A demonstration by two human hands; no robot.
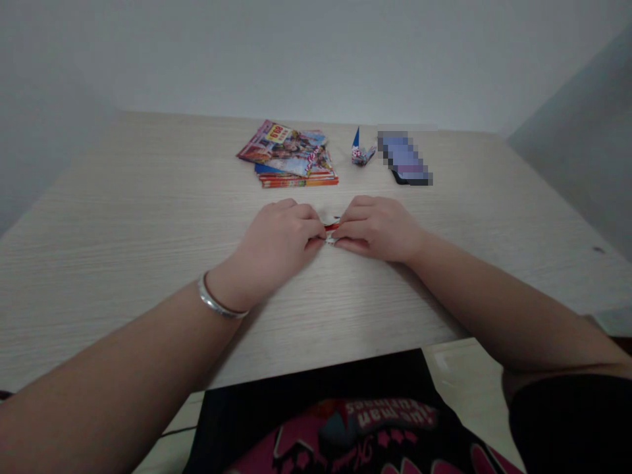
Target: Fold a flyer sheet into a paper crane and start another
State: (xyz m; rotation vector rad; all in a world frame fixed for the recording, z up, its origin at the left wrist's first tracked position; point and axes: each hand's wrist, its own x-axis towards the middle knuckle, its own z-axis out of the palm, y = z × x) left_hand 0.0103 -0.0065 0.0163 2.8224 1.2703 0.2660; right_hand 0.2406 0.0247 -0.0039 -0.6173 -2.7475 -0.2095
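Observation:
Between my hands, just above or on the table, is a small piece of folded paper point(331, 228) with red and white showing. My left hand point(284, 230), with a silver bangle at the wrist, pinches its left end between thumb and fingers. The right end sits in the closed fingers of my right hand point(378, 227). Most of the paper is hidden behind the fingers, so its full shape cannot be seen.
Beyond my hands lies a pile of colourful printed paper sheets point(291, 155). To its right stands a small folded paper figure point(362, 155) with a blue point. A phone-like dark object point(407, 159), partly pixelated, lies farther right. The pale wooden table point(123, 197) meets a wall behind.

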